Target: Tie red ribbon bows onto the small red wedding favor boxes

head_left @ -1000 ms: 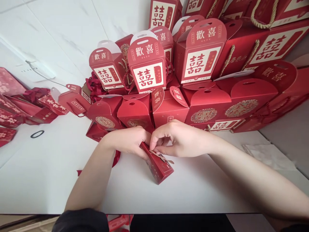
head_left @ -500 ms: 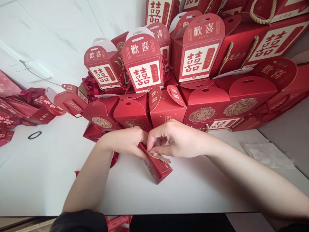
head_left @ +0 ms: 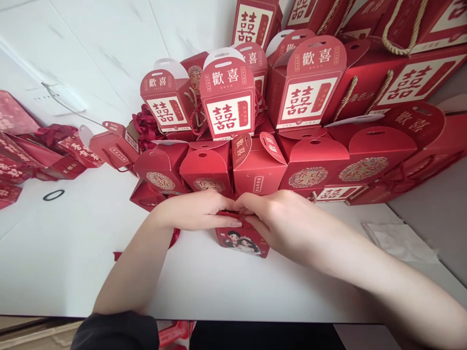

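A small red gift box (head_left: 242,241) printed with a cartoon bride and groom lies on the white table at the centre. My left hand (head_left: 197,211) and my right hand (head_left: 277,221) meet over its top edge, with the fingers pressed onto it. The top of the box is hidden under my fingers. A strip of dark red ribbon (head_left: 174,238) sticks out from under my left wrist.
Assembled red boxes with gold-cord or red-cord handles (head_left: 304,82) stand stacked in rows beyond my hands. Flat red box pieces (head_left: 22,158) lie at the far left, near a black elastic band (head_left: 53,195). A translucent plastic sheet (head_left: 399,241) lies at the right.
The box has turned so its printed face shows toward me, and its tag is out of sight. My hands have closed together over its top.
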The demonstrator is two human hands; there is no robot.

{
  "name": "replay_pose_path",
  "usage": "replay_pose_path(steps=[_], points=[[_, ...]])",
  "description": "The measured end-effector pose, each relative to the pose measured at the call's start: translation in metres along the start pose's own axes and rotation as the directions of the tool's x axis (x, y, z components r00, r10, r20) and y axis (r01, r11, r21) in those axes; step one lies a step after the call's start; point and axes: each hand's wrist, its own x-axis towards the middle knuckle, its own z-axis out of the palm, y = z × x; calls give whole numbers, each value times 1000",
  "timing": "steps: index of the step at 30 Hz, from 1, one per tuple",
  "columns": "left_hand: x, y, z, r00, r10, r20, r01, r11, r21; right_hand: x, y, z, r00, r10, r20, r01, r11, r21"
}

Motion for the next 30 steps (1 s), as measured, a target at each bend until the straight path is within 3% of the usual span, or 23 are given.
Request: replay_pose_path(steps=[3,9,13,18,22,26,30], points=[[-2,10,3,992,-18,-128,26,998,60,-2,-2,-3,999,35,0,-35,999,-6],[-8,18,5,956,-45,-289,21,996,-84,-1,0,-8,993,115,-28,-113,991,74],[-10,17,5,967,-5,-253,-13,997,-72,1,8,-7,999,8,-54,2,983,181],[-9,18,9,947,67,-314,-43,996,82,4,19,-14,993,-117,0,112,950,292],[-10,21,10,935,92,-342,-25,980,196,4,26,-18,985,-164,57,143,952,271],[-15,21,6,950,141,-280,-70,966,250,8,28,-7,969,-140,206,106,980,167],[-19,20,3,966,146,-213,-101,973,209,18,28,9,918,-223,329,176,970,167]])
